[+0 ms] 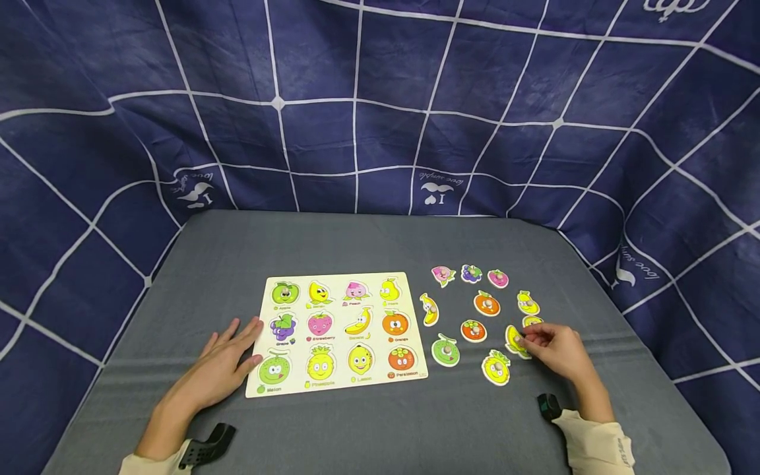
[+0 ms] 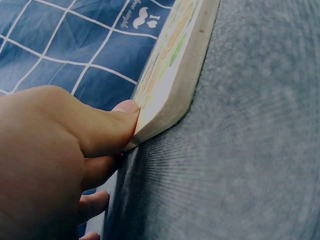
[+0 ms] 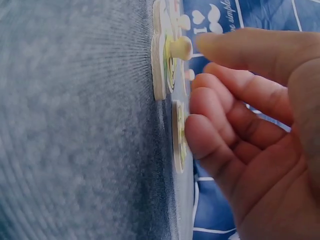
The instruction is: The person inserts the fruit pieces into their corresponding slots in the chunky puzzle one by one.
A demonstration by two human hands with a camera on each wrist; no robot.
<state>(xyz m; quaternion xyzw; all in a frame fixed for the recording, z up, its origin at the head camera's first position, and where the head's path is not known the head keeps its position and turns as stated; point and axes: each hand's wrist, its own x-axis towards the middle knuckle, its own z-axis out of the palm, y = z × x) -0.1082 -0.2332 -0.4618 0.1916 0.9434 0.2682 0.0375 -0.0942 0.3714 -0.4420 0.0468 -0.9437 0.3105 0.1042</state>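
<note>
A pale wooden fruit board [image 1: 341,394] with several printed fruits lies on the grey table. Against its left edge rests my left hand [image 1: 220,369], fingers spread; in the left wrist view the thumb [image 2: 112,125] touches the board's corner. My right hand [image 1: 558,353] is over the yellow pieces on the right, its fingertips at a yellow crescent-shaped fruit piece [image 1: 515,342]. In the right wrist view the fingers [image 3: 200,137] are loosely curled, the thumb stands apart from them, and nothing shows between. Nearby lies the pineapple piece [image 1: 495,367] with its knob [image 3: 181,48].
Several knobbed pieces lie right of the board, among them a banana [image 1: 430,310], a green melon [image 1: 445,351], a persimmon [image 1: 474,331], an orange [image 1: 487,304] and grapes [image 1: 472,274]. A pear piece [image 1: 528,303] lies beyond my right hand. Blue checked cloth [image 1: 380,132] hangs around the table.
</note>
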